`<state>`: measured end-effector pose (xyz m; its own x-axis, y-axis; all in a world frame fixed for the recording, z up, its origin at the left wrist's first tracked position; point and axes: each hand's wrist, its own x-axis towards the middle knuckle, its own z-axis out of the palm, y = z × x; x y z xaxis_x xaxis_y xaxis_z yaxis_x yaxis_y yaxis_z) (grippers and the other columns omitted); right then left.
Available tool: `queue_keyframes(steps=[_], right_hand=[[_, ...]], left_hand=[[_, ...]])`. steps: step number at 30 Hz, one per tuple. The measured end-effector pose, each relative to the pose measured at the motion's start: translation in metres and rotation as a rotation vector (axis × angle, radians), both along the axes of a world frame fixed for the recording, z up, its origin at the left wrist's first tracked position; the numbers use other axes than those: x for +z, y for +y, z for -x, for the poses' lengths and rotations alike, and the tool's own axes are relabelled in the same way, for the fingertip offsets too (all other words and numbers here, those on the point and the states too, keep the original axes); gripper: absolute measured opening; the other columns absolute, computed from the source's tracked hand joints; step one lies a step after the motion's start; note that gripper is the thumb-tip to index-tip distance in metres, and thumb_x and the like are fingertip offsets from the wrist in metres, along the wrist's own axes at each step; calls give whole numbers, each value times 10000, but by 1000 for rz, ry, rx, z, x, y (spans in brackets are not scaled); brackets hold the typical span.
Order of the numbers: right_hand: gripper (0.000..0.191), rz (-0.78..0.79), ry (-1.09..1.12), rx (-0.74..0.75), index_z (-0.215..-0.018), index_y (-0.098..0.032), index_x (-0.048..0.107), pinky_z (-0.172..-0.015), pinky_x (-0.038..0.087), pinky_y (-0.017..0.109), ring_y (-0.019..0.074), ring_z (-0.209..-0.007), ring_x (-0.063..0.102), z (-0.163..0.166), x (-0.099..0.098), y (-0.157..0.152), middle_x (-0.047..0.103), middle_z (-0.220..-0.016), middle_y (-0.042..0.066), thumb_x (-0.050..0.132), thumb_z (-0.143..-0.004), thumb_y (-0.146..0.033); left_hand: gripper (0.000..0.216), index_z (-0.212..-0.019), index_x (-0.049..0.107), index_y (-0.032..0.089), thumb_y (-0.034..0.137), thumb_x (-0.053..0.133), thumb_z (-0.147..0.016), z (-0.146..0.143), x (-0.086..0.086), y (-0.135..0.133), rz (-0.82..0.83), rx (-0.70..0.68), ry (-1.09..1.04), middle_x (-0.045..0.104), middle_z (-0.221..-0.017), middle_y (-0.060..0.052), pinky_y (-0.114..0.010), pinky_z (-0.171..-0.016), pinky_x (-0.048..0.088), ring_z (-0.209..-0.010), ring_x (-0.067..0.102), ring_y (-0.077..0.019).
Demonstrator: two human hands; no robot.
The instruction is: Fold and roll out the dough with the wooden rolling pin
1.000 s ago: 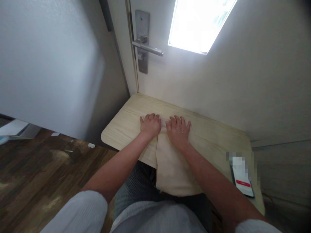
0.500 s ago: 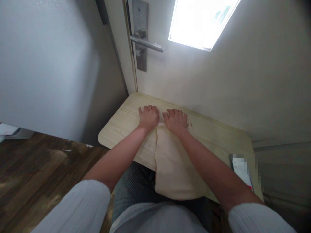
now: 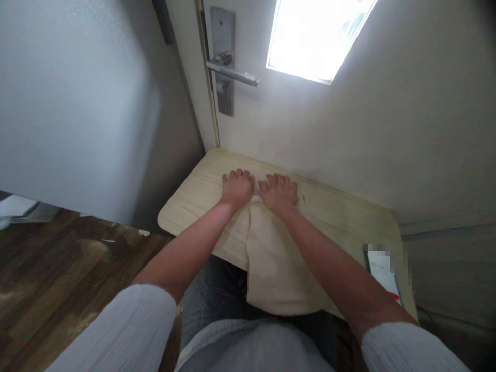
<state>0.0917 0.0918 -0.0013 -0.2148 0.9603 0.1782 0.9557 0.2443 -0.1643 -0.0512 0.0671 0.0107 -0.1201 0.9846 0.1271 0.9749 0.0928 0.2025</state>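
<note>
A cream-coloured piece of cloth [image 3: 277,279] lies over the table and hangs past its front edge onto my lap. It narrows toward a pale band at its far end, which shows between my hands. Palm down, my left hand [image 3: 238,186] rests at the left of that band, its fingers slightly bent and apart. Opposite it, my right hand [image 3: 278,190] lies on the cloth's far right part with fingers spread. Both thumb sides face each other across a small gap. What lies under the palms is hidden.
The light wooden table [image 3: 189,201] stands against a white door with a metal handle [image 3: 234,73] and a bright window [image 3: 313,41]. A grey panel [image 3: 77,103] rises at the left. Near the table's right end lies a phone-like object [image 3: 383,271], partly blurred out.
My hands keep their place on the cloth, with barely any movement. The whole view has shifted slightly.
</note>
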Motion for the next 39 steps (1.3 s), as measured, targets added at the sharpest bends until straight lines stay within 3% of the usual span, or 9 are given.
queue_keyframes(steps=[4, 11, 15, 20, 24, 30, 35, 39], right_hand=[[557, -74, 8, 15, -1402, -186, 542, -1113, 179, 602, 354, -1352, 396, -10, -5, -35, 514, -1471, 150, 285, -1012, -489], [611, -95, -14, 56, -1496, -112, 414, -1161, 123, 587, 334, -1407, 357, -27, -7, -95, 445, -1523, 187, 259, -1027, -472], [626, -85, -7, 103, -1497, -69, 396, -1173, 122, 588, 332, -1428, 339, -42, -9, -134, 431, -1528, 203, 291, -1025, -468], [562, -110, 30, 186, -1481, -83, 415, -1182, 144, 557, 307, -1425, 350, -61, -6, -187, 448, -1521, 190, 368, -1011, -389], [431, -150, 124, 190, -1332, -153, 561, -1156, 184, 553, 297, -1340, 445, -74, 2, -193, 583, -1398, 150, 433, -997, -393], [328, -214, 253, 144, -1181, -186, 632, -1093, 285, 489, 266, -1190, 550, -108, 10, -179, 680, -1211, 117, 462, -992, -392], [377, -208, 132, 46, -1233, -163, 625, -1085, 303, 521, 316, -1266, 492, -126, -7, -206, 625, -1310, 152, 449, -997, -398], [469, -202, 30, 13, -1394, -170, 538, -1103, 263, 596, 369, -1366, 391, -121, -15, -217, 521, -1455, 165, 424, -1007, -410]], left_hand=[[448, -1323, 557, 209, 386, 276, -1022, -6, -2, -27, -31, -35, -42, 583, -1367, -124, -533, -1055, 348, -1221, 521, -310], [515, -1488, 408, 264, 435, 258, -1026, -20, -3, -82, -69, -73, -48, 422, -1567, -61, -565, -1165, 218, -1424, 352, -305], [492, -1455, 452, 281, 454, 275, -1029, -23, -4, -121, -78, -150, -55, 472, -1534, -41, -556, -1177, 211, -1433, 348, -290], [413, -1311, 557, 244, 480, 431, -996, -22, -12, -163, -116, -229, -98, 614, -1363, -69, -523, -1167, 246, -1306, 474, -276], [264, -1170, 614, 225, 365, 479, -992, -23, -11, -175, -158, -256, -102, 680, -1171, -74, -525, -1149, 250, -1143, 560, -260], [251, -1190, 593, 231, 344, 523, -977, -49, 1, -205, -167, -307, -149, 657, -1173, -78, -488, -1041, 359, -1116, 556, -265], [244, -1181, 604, 245, 345, 554, -964, -74, -2, -226, -92, -278, -167, 652, -1186, -74, -476, -994, 404, -1113, 568, -263], [395, -1315, 553, 238, 445, 496, -984, -76, -8, -226, -129, -300, -115, 573, -1404, -95, -552, -1142, 279, -1342, 453, -290]])
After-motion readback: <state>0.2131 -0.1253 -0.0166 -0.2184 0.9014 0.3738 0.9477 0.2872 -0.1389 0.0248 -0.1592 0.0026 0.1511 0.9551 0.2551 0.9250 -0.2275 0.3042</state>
